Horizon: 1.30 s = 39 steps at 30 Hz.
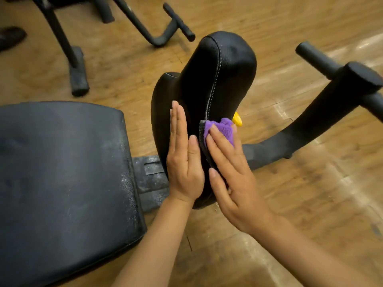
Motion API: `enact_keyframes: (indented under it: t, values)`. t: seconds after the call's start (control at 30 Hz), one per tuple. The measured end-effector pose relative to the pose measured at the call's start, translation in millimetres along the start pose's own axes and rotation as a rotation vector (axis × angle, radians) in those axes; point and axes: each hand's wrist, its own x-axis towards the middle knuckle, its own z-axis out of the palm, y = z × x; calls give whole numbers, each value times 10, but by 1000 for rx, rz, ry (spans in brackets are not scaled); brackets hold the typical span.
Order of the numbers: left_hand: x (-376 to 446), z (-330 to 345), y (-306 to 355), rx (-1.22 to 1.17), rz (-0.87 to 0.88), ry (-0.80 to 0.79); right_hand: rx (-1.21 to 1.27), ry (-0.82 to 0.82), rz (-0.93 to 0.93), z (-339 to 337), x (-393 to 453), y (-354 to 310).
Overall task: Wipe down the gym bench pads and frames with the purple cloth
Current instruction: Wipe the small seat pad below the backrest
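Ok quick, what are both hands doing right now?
Left hand: open, flat fingers resting on the upright black pad.
Right hand: open, straight fingers pressing the purple cloth onto that pad.

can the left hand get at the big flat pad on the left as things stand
Probably yes: the left hand lies flat on the upright pad, holding nothing, and the flat pad sits beside it with nothing between.

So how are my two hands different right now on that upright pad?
The left hand lies flat and bare against the pad, fingers straight and together. The right hand presses the purple cloth onto the pad's other side, fingers slightly spread. Both are open and flat, sandwiching the pad.
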Motion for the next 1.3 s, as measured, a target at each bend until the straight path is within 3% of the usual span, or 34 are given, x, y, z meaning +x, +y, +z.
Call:
enact_keyframes:
  t: [0.23, 0.5, 0.73, 0.83, 1.0, 1.13, 1.3]
  values:
    - [-20, 5, -60, -13, 35, 51, 27, 49, -155, 67, -129, 232]
    - [-36, 4, -106, -54, 21, 30, -84, 326, -199, 100, 677, 354]
    - [-64, -5, -82, -32, 23, 34, 63, 293, -172, 302, -266, 299]
    - [-60, -1, -75, -27, 22, 56, -22, 302, -238, 417, -573, 443]
    - [-77, -1, -71, 5, 6, 48, -13, 402, -246, 498, -326, 427]
    - [-53, -20, -89, -15, -6, 31, -40, 428, -134, 306, 167, 164]
    - [-55, -46, -88, 14, 0, -20, -130, 609, -205, 708, -306, 282]
